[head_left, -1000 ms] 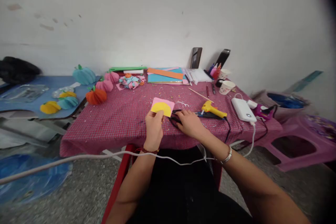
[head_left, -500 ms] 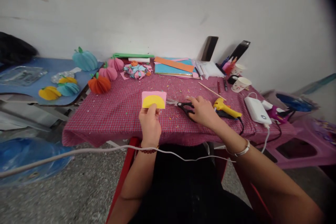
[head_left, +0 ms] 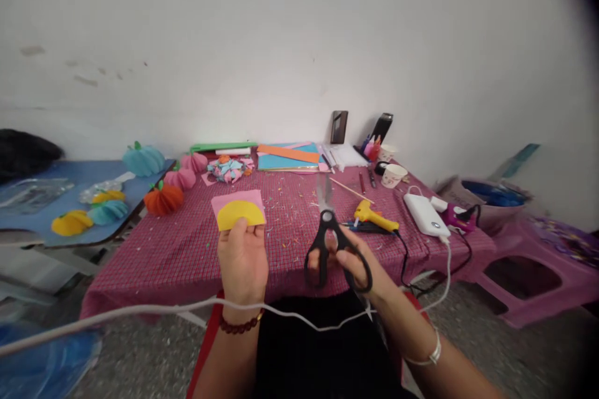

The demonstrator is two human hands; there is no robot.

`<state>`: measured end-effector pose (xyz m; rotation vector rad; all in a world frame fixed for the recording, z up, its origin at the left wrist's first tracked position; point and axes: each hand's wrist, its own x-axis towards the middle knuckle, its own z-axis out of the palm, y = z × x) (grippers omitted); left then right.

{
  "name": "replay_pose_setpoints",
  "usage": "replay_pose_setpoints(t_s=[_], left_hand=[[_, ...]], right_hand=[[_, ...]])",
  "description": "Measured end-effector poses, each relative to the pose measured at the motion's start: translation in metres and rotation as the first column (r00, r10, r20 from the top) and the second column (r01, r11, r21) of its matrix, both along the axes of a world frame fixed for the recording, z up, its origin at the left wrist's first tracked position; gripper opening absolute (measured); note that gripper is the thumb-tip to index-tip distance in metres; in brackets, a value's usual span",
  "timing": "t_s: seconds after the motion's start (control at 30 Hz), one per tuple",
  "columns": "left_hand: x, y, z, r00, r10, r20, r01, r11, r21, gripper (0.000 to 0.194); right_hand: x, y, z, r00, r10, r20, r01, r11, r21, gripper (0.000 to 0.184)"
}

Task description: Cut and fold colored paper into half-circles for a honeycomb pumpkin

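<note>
Between the thumb and fingers of my left hand point(head_left: 243, 259) is a pink paper sheet point(head_left: 238, 197), with a yellow paper half-circle point(head_left: 241, 214) lying on its front under the thumb. My right hand point(head_left: 362, 262) holds black-handled scissors point(head_left: 327, 219) upright, fingers through the handle loops and blades pointing away from me. The blades look slightly blurred. Both hands are above the near part of the checked cloth, apart from each other. Just beyond my right hand lies a yellow glue gun point(head_left: 374, 218).
Paper pumpkins point(head_left: 163, 199) stand at the left, near a heap of paper scraps point(head_left: 230, 168). Coloured sheets point(head_left: 287, 161) lie at the back. Paper cups point(head_left: 394, 176) and a white power bank point(head_left: 427, 215) are on the right. A white cable point(head_left: 309, 321) crosses in front of my body.
My right hand has picked up the scissors from the cloth and raised them upright. My left hand has come closer and further left, still holding the papers.
</note>
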<state>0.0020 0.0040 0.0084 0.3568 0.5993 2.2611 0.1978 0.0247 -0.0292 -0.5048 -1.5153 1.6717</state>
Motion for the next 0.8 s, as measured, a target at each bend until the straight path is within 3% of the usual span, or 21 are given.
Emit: replay_pose_setpoints(t_s=[0.1,0.2,0.5,0.6,0.8], left_hand=[[0.012,0.003,0.012,0.996,0.032,-0.081,-0.031,0.999,0.017,0.013],[0.023,0.007,0.021,0.991,0.033,-0.132,-0.029,0.999,0.033,0.013],[0.046,0.014,0.025,0.984,-0.072,-0.165,0.076,0.997,0.021,0.016],[0.048,0.016,0.021,0.979,-0.108,-0.173,0.110,0.994,0.000,0.016],[0.050,0.021,0.015,0.987,-0.069,-0.148,0.066,0.997,-0.030,0.017]], right_hand=[[-0.006,-0.014,-0.012,0.983,0.157,-0.094,-0.166,0.981,-0.097,0.055],[-0.010,-0.014,-0.020,0.960,0.182,-0.212,-0.208,0.972,-0.106,0.070],[-0.021,-0.006,-0.009,0.994,0.069,-0.086,-0.053,0.984,0.173,0.074],[-0.028,-0.006,-0.013,0.993,0.015,-0.120,0.007,0.984,0.179,0.071],[-0.032,-0.002,-0.020,0.992,-0.066,-0.105,0.084,0.981,0.175,0.070]])
